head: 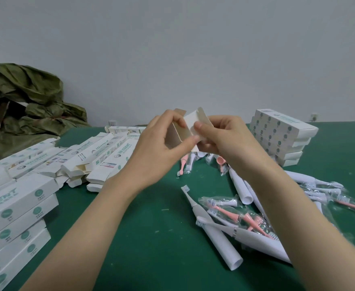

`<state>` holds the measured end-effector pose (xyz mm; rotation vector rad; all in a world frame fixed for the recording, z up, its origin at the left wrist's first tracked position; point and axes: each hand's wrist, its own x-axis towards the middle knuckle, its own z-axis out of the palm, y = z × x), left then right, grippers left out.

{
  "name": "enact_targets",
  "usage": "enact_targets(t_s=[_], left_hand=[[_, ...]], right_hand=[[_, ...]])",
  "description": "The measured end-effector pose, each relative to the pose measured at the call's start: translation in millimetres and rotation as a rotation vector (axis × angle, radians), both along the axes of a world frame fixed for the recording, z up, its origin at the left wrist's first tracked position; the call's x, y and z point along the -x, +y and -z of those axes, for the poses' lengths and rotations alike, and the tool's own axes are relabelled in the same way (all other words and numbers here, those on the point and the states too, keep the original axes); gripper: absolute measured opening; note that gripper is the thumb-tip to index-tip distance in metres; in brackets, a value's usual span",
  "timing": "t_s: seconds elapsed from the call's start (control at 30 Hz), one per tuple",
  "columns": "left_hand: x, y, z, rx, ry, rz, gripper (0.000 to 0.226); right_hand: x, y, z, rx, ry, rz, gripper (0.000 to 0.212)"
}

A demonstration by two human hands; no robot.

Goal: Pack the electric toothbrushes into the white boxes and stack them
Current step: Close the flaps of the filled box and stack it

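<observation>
While both hands hold a white box [190, 124] end-on above the table [151, 238] at the middle of the frame, its end flaps stand open. The left hand [157, 150] pinches its left side between thumb and curled fingers. The right hand [225, 141] grips the right side, thumb on a flap. Toothbrushes [206, 223] lie loose at lower right. Closed boxes are stacked at right [281, 135] and lower left.

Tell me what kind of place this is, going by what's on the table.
Likely a small packing workstation: a green table mat holds stacked white boxes, many unsealed boxes and loose electric toothbrushes, while the left hand and right hand hold an open box.
</observation>
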<state>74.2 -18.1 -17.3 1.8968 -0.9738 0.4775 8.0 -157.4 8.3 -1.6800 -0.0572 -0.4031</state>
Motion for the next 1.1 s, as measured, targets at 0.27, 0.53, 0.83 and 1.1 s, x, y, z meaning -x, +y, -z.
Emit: enact_targets(t_s=[0.27,0.53,0.83,1.1], left_hand=[[1.0,4.7,-3.0,-0.08,-0.128,-0.007,0.045],[-6.0,9.4,-2.4,-0.178,-0.231,-0.121,0.041],[-18.7,13.9,2.7,-0.132,-0.13,-0.287,0.035],[-23.4,13.2,8.9,-0.176,-0.092,-0.293,0.034]], right_hand=[[-0.5,-9.7,-1.4,-0.074,0.056,-0.079,0.019],[-11.7,-22.8,7.8,-0.044,0.106,-0.185,0.027],[-17.7,-77.1,68.0,1.246,0.88,0.292,0.04],[-21.8,-60.4,65.2,1.107,0.782,0.249,0.03]])
